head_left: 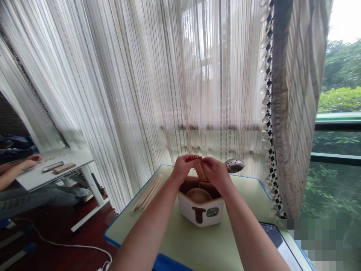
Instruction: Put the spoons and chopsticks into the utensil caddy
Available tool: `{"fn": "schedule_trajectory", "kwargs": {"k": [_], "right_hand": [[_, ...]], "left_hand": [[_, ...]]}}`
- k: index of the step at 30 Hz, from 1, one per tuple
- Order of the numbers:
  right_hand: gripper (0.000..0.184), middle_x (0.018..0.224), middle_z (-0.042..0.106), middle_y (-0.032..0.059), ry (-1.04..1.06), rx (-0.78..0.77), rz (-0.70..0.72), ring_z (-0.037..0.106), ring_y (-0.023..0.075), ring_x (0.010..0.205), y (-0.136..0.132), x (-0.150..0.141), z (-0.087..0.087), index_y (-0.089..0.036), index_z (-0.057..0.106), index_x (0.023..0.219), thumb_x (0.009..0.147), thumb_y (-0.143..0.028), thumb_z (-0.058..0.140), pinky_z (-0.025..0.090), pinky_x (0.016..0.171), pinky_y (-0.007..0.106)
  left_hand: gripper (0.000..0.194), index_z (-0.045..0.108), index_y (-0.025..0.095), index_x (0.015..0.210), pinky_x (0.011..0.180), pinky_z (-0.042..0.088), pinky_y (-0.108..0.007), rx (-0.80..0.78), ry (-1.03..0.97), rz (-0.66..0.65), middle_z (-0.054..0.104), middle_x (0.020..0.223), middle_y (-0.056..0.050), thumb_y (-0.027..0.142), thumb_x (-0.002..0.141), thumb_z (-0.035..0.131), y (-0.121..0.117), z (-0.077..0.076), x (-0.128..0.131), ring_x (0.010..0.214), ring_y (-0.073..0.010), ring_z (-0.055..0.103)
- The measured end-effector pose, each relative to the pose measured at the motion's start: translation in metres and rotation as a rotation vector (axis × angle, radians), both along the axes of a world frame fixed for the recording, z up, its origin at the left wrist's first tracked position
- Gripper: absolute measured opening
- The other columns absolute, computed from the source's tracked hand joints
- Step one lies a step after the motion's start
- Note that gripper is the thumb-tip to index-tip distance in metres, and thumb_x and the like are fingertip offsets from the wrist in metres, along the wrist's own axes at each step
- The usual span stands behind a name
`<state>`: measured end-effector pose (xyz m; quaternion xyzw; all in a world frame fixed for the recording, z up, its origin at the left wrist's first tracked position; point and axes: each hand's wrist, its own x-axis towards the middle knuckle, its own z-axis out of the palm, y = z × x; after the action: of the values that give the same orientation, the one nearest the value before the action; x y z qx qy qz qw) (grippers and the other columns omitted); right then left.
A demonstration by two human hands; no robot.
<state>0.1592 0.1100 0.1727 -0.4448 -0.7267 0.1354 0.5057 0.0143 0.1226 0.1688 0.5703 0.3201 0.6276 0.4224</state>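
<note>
My left hand (182,167) and my right hand (216,171) are both closed round a bundle of wooden chopsticks (199,170), held upright over a white utensil holder (201,210) with a brown mark on its front. The bundle's lower ends reach into the holder's back compartment. A wooden spoon bowl (199,195) shows in the front compartment. A metal ladle head (234,165) sticks out just right of my right hand. More chopsticks (149,192) lie flat on the pale green table (197,244), left of the holder.
A dark phone (275,235) lies at the table's right edge. Striped sheer curtains hang close behind the table. At the left, another person's hand (28,162) rests on a white desk (50,169) with flat bars. A white cable (56,244) runs across the wooden floor.
</note>
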Motion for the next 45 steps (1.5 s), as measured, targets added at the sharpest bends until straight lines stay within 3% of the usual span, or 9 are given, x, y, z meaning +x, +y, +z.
{"fn": "schedule_trajectory", "kwargs": {"k": [17, 24, 31, 36, 41, 45], "right_hand": [[0.019, 0.074, 0.069, 0.0036, 0.012, -0.038, -0.011, 0.064, 0.0177, 0.070, -0.002, 0.000, 0.002, -0.020, 0.065, 0.084, 0.074, -0.033, 0.056, 0.045, 0.063, 0.026], [0.022, 0.074, 0.070, 0.0016, 0.048, -0.080, 0.043, 0.064, 0.0167, 0.072, -0.011, 0.002, 0.010, -0.022, 0.069, 0.083, 0.076, -0.027, 0.049, 0.045, 0.065, 0.025], [0.024, 0.079, 0.070, 0.0028, -0.037, 0.001, 0.026, 0.063, 0.0193, 0.079, -0.008, 0.002, 0.010, -0.024, 0.071, 0.085, 0.078, -0.031, 0.050, 0.046, 0.073, 0.029], [0.024, 0.078, 0.071, 0.0031, 0.086, -0.097, 0.111, 0.065, 0.0187, 0.074, -0.006, 0.002, 0.006, -0.022, 0.068, 0.090, 0.078, -0.033, 0.051, 0.048, 0.068, 0.028], [0.016, 0.075, 0.070, 0.0033, 0.084, -0.111, 0.072, 0.065, 0.0182, 0.072, -0.009, 0.001, 0.008, -0.020, 0.066, 0.080, 0.074, -0.029, 0.054, 0.048, 0.067, 0.028], [0.021, 0.075, 0.070, 0.0039, -0.023, -0.083, -0.055, 0.065, 0.0199, 0.075, -0.014, 0.002, 0.013, -0.020, 0.066, 0.088, 0.073, -0.031, 0.055, 0.047, 0.070, 0.031]], "left_hand": [[0.036, 0.067, 0.011, 0.088, 0.072, 0.051, -0.035, -0.071, 0.026, -0.062, 0.068, 0.083, -0.009, 0.032, 0.059, 0.075, -0.008, -0.001, -0.004, 0.074, -0.0179, 0.064], [0.034, 0.066, 0.013, 0.088, 0.067, 0.052, -0.032, -0.059, -0.015, 0.035, 0.068, 0.086, -0.008, 0.029, 0.059, 0.075, -0.012, -0.004, -0.014, 0.074, -0.0162, 0.063], [0.032, 0.068, 0.011, 0.083, 0.070, 0.052, -0.034, -0.061, -0.023, -0.001, 0.069, 0.080, -0.008, 0.028, 0.057, 0.077, -0.008, -0.003, -0.014, 0.072, -0.0169, 0.063], [0.031, 0.068, 0.012, 0.082, 0.068, 0.052, -0.033, -0.074, 0.012, -0.024, 0.069, 0.078, -0.008, 0.029, 0.058, 0.076, -0.010, -0.002, -0.014, 0.071, -0.0165, 0.063], [0.033, 0.068, 0.012, 0.084, 0.071, 0.051, -0.033, -0.106, 0.041, -0.055, 0.068, 0.078, -0.008, 0.030, 0.058, 0.076, -0.009, -0.007, -0.013, 0.071, -0.0160, 0.063], [0.034, 0.068, 0.012, 0.087, 0.069, 0.049, -0.032, -0.107, 0.141, -0.075, 0.068, 0.082, -0.009, 0.032, 0.060, 0.075, -0.008, -0.005, -0.018, 0.075, -0.0169, 0.062]]}}
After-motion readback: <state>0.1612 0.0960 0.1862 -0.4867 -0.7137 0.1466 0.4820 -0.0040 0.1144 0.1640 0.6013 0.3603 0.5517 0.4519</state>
